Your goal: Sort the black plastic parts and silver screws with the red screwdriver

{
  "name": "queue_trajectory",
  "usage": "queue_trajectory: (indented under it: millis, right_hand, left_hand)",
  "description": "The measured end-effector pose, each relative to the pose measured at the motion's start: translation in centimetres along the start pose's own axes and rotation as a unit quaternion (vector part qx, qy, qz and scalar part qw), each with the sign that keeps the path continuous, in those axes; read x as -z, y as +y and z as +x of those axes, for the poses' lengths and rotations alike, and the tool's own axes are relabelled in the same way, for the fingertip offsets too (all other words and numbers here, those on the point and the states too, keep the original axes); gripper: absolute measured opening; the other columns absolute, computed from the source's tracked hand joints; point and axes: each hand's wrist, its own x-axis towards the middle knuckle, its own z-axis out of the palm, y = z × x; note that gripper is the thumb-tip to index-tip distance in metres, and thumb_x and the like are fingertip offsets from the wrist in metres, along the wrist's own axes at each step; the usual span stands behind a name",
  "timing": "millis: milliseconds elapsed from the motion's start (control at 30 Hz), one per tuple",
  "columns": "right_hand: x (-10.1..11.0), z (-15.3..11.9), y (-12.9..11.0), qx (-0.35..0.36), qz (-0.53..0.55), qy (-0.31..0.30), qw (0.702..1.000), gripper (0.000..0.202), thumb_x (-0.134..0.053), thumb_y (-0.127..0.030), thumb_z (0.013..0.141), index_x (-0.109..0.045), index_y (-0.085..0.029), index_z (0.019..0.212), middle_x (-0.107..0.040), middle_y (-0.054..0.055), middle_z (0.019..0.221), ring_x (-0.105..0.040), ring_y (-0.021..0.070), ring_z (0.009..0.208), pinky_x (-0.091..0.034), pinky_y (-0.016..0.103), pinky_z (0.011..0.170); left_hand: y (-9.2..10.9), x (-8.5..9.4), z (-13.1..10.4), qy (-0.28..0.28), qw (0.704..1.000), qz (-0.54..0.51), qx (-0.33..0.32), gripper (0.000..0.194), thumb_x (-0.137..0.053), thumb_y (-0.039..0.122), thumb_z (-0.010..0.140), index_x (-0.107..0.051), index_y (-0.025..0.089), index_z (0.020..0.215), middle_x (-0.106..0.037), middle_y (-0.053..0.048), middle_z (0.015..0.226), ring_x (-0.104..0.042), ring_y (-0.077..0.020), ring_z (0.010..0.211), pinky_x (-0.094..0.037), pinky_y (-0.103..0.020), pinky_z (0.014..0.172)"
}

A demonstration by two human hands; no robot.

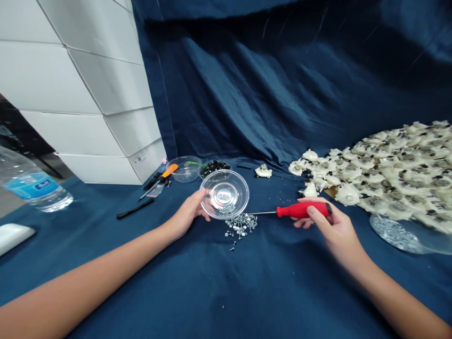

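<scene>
My left hand [192,211] grips the rim of a clear plastic bowl [226,186], which is tilted so I look into it. Some small silver screws lie at its lower side. Just below and to the right, a heap of screws [243,223] is spread on the blue cloth. My right hand [328,221] is closed around the red handle of a screwdriver [300,210]. Its metal shaft points left, the tip at the screws by the bowl's edge; whether it touches them I cannot tell.
White plastic parts [388,169] are piled at the right, beside a clear bag of screws [399,233]. One part [263,171] stands apart at the back. Behind the bowl are black pieces [215,167] and an orange-handled tool [170,170]. White boxes [84,94] and a water bottle [35,183] stand left.
</scene>
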Motion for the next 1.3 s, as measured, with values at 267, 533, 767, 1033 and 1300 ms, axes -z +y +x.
queue_trajectory:
  millis: [267,533,767,1033,1300]
  right_hand:
    - [1.0,0.7,0.4,-0.005,0.081,0.007,0.997,0.037,-0.066,-0.055,0.103,-0.076,-0.023,0.12,-0.084,0.009,0.085,-0.077,0.0265,0.069,-0.061,0.039,0.065]
    - [0.6,0.4,-0.1,0.009,0.135,-0.022,0.991,0.038,-0.062,-0.054,0.106,-0.073,-0.024,0.126,-0.085,0.01,0.091,-0.078,0.0258,0.072,-0.061,0.037,0.061]
    - [0.6,0.1,0.8,0.063,0.073,-0.029,0.995,0.038,-0.071,-0.048,0.103,-0.071,-0.026,0.134,-0.084,0.008,0.094,-0.079,0.0273,0.083,-0.063,0.039,0.074]
    - [0.9,0.1,0.2,0.021,0.11,-0.044,0.993,0.033,-0.063,-0.051,0.106,-0.075,-0.024,0.122,-0.083,0.008,0.088,-0.076,0.0258,0.079,-0.061,0.038,0.074]
    - [0.1,0.3,1.1,-0.026,0.031,-0.062,0.997,0.037,-0.073,-0.051,0.1,-0.073,-0.026,0.127,-0.083,0.007,0.097,-0.075,0.0235,0.082,-0.06,0.034,0.073]
  left_hand:
    - [0.0,0.0,0.2,0.002,1.0,0.008,-0.001,0.07,-0.062,0.077,0.095,-0.064,0.012,0.121,-0.08,-0.015,0.097,-0.074,-0.0216,0.074,-0.059,-0.029,0.058]
    - [-0.1,0.1,0.1,-0.005,1.0,0.03,0.0,0.066,-0.064,0.076,0.095,-0.065,0.013,0.117,-0.077,-0.01,0.085,-0.072,-0.0203,0.069,-0.059,-0.031,0.062]
    - [0.1,0.0,0.1,-0.01,1.0,0.028,0.003,0.063,-0.063,0.074,0.096,-0.066,0.014,0.115,-0.079,-0.011,0.092,-0.072,-0.0204,0.071,-0.059,-0.032,0.064]
    - [-0.6,0.4,0.6,0.004,1.0,0.015,0.003,0.069,-0.064,0.076,0.094,-0.067,0.013,0.122,-0.078,-0.01,0.086,-0.074,-0.0216,0.07,-0.06,-0.031,0.06]
    - [-0.6,0.1,0.6,0.016,1.0,-0.003,0.015,0.072,-0.062,0.078,0.095,-0.064,0.012,0.126,-0.079,-0.013,0.091,-0.075,-0.0222,0.069,-0.06,-0.029,0.056]
